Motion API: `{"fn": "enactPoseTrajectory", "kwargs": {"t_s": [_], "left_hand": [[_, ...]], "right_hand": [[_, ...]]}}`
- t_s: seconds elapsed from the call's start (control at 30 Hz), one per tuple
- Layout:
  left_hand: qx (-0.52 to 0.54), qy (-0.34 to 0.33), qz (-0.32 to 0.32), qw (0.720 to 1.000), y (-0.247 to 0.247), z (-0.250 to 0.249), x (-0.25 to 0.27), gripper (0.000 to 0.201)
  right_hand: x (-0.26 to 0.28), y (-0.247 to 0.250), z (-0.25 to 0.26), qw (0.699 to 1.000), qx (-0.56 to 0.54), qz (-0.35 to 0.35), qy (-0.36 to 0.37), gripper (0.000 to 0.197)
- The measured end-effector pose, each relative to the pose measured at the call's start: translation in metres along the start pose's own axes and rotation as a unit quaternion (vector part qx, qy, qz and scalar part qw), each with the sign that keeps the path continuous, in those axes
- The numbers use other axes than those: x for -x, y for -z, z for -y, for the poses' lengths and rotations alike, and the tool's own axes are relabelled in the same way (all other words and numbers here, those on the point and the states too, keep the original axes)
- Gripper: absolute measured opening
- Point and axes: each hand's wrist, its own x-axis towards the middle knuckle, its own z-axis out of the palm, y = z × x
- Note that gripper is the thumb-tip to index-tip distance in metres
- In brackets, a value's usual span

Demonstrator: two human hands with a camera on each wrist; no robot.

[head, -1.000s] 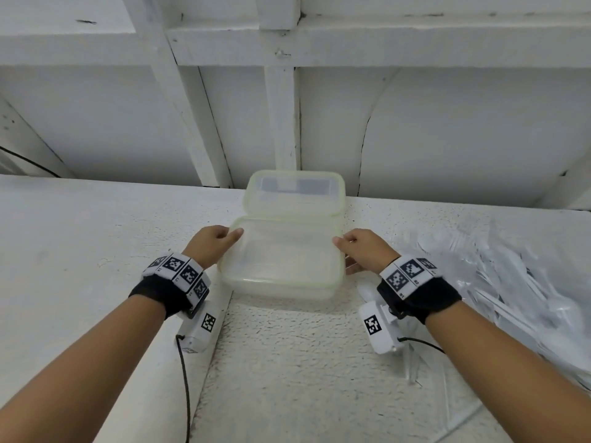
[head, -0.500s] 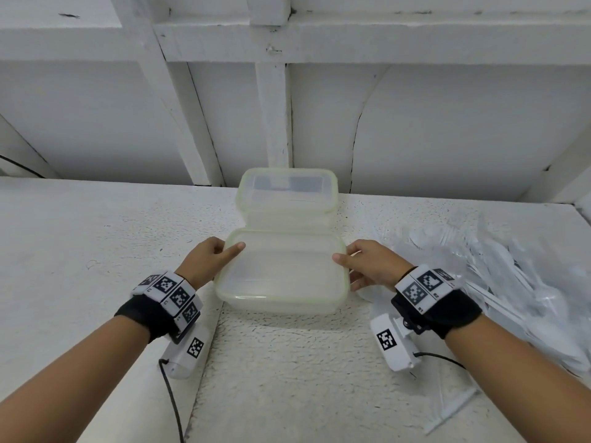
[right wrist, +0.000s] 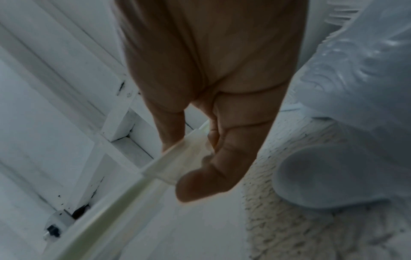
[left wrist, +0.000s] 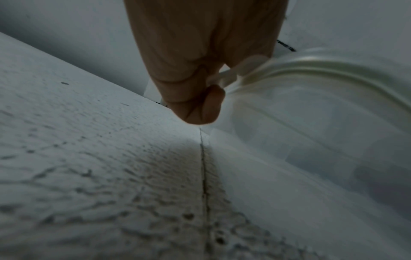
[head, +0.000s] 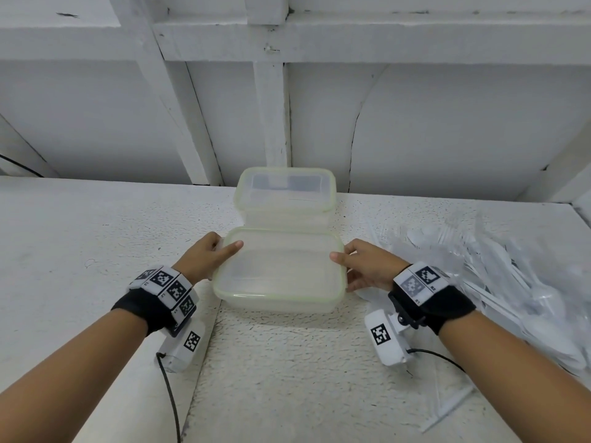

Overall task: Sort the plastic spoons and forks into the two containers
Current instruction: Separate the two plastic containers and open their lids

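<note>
Two translucent containers with pale green lid rims stand in the middle of the table, the near container [head: 278, 270] in front of the far container [head: 284, 193]. My left hand [head: 211, 257] grips the near one's left side, thumb on the lid, fingers curled at the side latch [left wrist: 231, 75]. My right hand [head: 367, 266] holds its right side, pinching the lid's side flap [right wrist: 191, 158] between thumb and fingers. A pile of white plastic spoons and forks [head: 511, 282], many in clear wrappers, lies to the right. Both lids are on.
The white textured table [head: 287, 378] runs back to a white wall with beams [head: 271, 123] just behind the far container. A seam [left wrist: 204, 176] crosses the tabletop beside the near container. A loose wrapped utensil [head: 447, 410] lies near my right forearm.
Both hands stay at the sides of the near container. The head view has shifted a little; nothing else has visibly moved.
</note>
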Motion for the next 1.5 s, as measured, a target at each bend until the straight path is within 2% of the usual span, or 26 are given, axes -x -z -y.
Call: {"fn": "enactPoseTrajectory", "kwargs": {"t_s": [0.17, 0.37, 0.5, 0.6, 0.7, 0.77, 0.83, 0.97, 1.03, 1.1, 1.17, 1.27, 1.37, 1.43, 1.5], "left_hand": [[0.015, 0.01, -0.002, 1.0, -0.001, -0.001, 0.002, 0.032], [0.075, 0.033, 0.007, 0.997, -0.002, -0.004, 0.005, 0.035], [0.085, 0.039, 0.003, 0.996, -0.002, -0.006, 0.009, 0.037], [0.081, 0.039, -0.006, 0.996, -0.002, -0.006, 0.013, 0.042], [0.094, 0.047, -0.014, 0.994, 0.003, -0.001, 0.021, 0.046], [0.115, 0.067, 0.003, 0.991, 0.008, 0.004, 0.028, 0.049], [0.115, 0.09, 0.034, 0.989, 0.01, 0.008, 0.036, 0.05], [0.102, 0.098, 0.12, 0.983, 0.002, 0.011, 0.049, 0.047], [0.151, 0.105, 0.159, 0.97, -0.006, 0.01, 0.051, 0.043], [0.245, 0.129, 0.169, 0.946, -0.012, 0.009, 0.053, 0.043], [0.325, 0.144, 0.169, 0.919, -0.016, 0.011, 0.055, 0.037], [0.38, 0.145, 0.171, 0.897, -0.02, 0.015, 0.056, 0.016], [0.386, 0.133, 0.165, 0.898, -0.022, 0.016, 0.056, 0.021], [0.372, 0.128, 0.148, 0.907, -0.023, 0.014, 0.057, 0.022], [0.356, 0.123, 0.141, 0.915, -0.022, 0.014, 0.058, 0.029]], "right_hand": [[0.0, -0.001, 0.003, 0.999, -0.012, 0.041, -0.018, 0.018], [0.002, -0.002, 0.002, 0.998, -0.005, 0.059, 0.007, 0.019], [-0.003, -0.001, -0.006, 0.998, 0.022, -0.015, 0.05, 0.025], [0.0, -0.005, -0.012, 0.998, -0.027, -0.008, 0.054, 0.024], [0.007, -0.005, -0.015, 0.995, -0.025, -0.043, 0.088, 0.025], [0.011, -0.004, -0.017, 0.992, 0.004, -0.074, 0.098, 0.026], [0.017, -0.005, -0.02, 0.993, -0.019, -0.078, 0.092, 0.026], [0.033, -0.01, -0.029, 0.993, -0.098, -0.015, 0.067, 0.021], [0.041, -0.011, -0.03, 0.998, -0.024, 0.012, 0.059, 0.019], [0.046, -0.009, -0.026, 0.995, 0.086, 0.009, 0.058, 0.02], [0.046, -0.003, -0.019, 0.984, 0.167, -0.013, 0.058, 0.028], [0.038, 0.005, -0.007, 0.969, 0.226, -0.066, 0.076, 0.036], [0.02, 0.004, 0.003, 0.95, 0.272, -0.096, 0.119, 0.028], [0.007, 0.0, 0.008, 0.944, 0.295, -0.081, 0.127, 0.034], [-0.003, -0.006, 0.012, 0.95, 0.284, -0.049, 0.116, 0.042]]}}
